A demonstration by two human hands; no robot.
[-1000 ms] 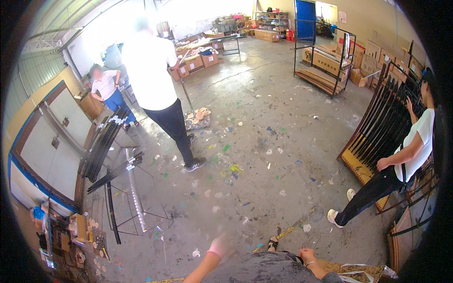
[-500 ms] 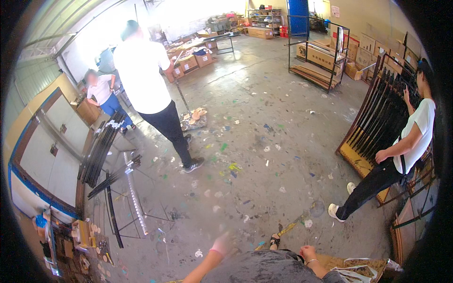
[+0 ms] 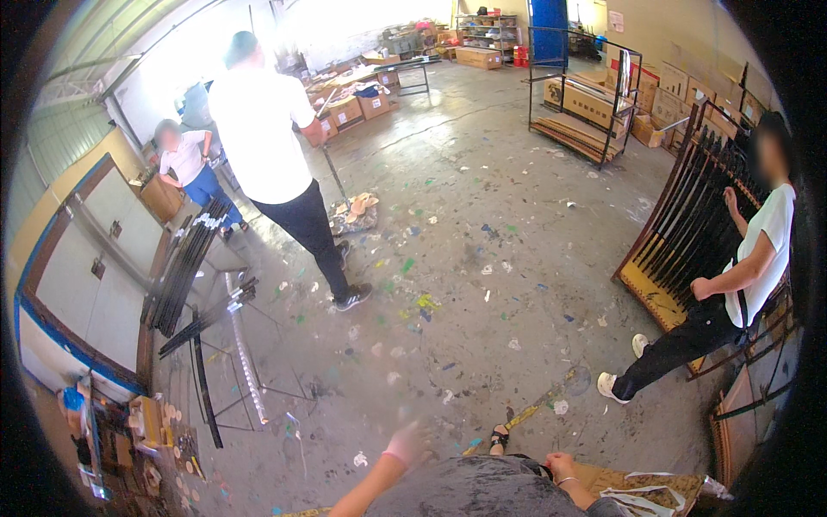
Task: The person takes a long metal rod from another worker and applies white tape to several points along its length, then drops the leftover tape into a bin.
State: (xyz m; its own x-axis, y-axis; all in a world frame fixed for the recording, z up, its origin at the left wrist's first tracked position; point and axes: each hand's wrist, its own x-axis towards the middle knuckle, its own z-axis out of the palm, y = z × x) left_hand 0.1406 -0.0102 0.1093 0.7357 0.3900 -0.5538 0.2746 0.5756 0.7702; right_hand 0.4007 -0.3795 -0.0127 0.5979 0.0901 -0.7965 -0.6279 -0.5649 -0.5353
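My left hand hangs in front of my dark grey shirt, over the floor. A pink band is at its wrist, and its fingers are smeared, so their pose cannot be made out. At my right side, my right hand is closed by my waist, with a thin bracelet on the wrist. Whatever its curled fingers hold, if anything, is hidden. Just beside that hand lies a cardboard box with white straps over it. One sandalled foot shows beyond my shirt.
A person in white stands at left with a long-handled tool by a pile of scraps. Black bars rest on a stand. At right, another person is beside a rack of black rods. A metal frame cart stands behind.
The person at right has turned the head and moved the hands slightly along the rack. My two hands stay nearly where they were; the view has shifted a little.
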